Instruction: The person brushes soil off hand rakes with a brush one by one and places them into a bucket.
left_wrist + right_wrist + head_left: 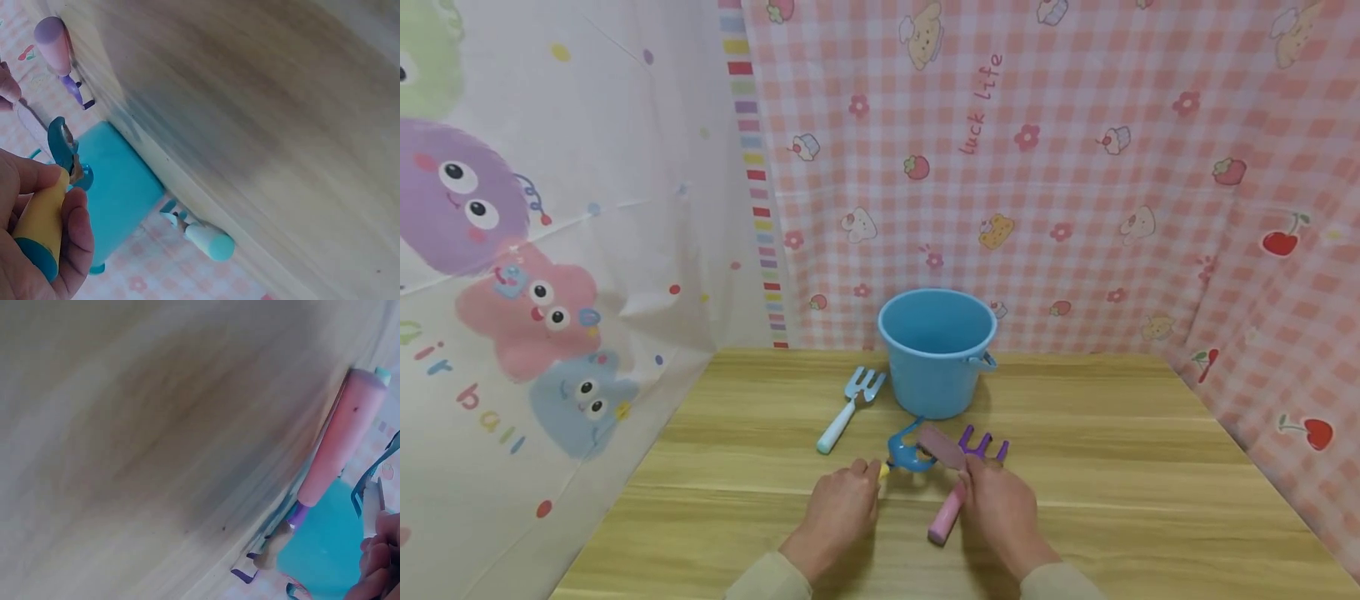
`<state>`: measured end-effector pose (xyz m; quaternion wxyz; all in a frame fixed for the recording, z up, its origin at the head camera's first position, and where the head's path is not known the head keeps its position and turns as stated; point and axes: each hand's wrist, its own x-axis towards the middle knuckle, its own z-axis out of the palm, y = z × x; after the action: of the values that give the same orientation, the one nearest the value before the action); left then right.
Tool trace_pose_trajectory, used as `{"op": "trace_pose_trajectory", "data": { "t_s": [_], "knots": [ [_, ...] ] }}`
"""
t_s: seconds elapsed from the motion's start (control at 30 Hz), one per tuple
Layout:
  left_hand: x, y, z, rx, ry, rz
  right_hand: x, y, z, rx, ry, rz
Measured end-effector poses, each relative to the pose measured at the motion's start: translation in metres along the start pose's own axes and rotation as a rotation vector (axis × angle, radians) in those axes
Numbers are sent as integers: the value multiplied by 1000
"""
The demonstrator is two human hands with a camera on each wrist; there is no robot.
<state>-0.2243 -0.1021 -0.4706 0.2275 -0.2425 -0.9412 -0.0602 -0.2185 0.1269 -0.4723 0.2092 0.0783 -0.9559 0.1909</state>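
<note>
My left hand point(842, 504) grips the yellow handle point(47, 215) of a small hand tool with a curved blue head point(910, 457); a brown patch shows on that head in the left wrist view. My right hand point(1003, 504) pinches a flat pinkish strip point(942, 447), whose kind I cannot tell. The strip's far end is close to the blue head; whether they touch is unclear. Below the right hand, a purple hand fork point(973, 450) with a pink handle point(949, 512) lies on the table, partly hidden by the hand. Near its prongs, the right wrist view shows a brownish patch point(272, 550).
Behind both hands stands a light blue bucket point(936, 383), its handle hanging at the right. A light blue hand fork point(850, 412) lies to the bucket's left on the wooden table point(1112, 467). Printed cloths point(1060, 192) hang behind and at both sides.
</note>
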Motion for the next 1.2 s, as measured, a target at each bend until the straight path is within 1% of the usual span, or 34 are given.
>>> {"op": "trace_pose_trajectory", "data": {
  "t_s": [0.1,0.2,0.33,0.43,0.53,0.57,0.7,0.77,0.87,1.0,1.07,1.13,1.2],
  "knots": [
    [1,0,0,-1,-5,-4,2,1,-3,6,11,8],
    [2,0,0,-9,-9,-11,3,-4,-5,98,3,41],
    [4,1,-1,-15,-14,-10,2,-11,-2,209,-57,56],
    [5,3,-3,-13,-8,-3,-2,-11,3,188,-76,82],
    [5,4,-4,-5,-8,-1,-6,-4,6,117,-42,91],
    [5,4,-4,-2,-11,-3,-7,-2,6,86,-28,80],
    [4,2,-3,4,-24,-11,-7,7,7,-23,20,-16],
    [4,1,-2,2,-22,-7,-6,9,5,-41,27,-42],
    [3,0,-1,0,-10,-6,-2,9,1,7,16,-22],
    [4,0,-1,2,0,-13,1,3,-2,141,6,31],
    [5,1,-1,-1,1,-6,1,1,-1,182,0,40],
    [5,1,-2,3,-1,-3,0,-1,0,193,-7,48],
    [6,1,-2,10,-3,-12,-2,0,1,171,-16,62]
  ]
}}
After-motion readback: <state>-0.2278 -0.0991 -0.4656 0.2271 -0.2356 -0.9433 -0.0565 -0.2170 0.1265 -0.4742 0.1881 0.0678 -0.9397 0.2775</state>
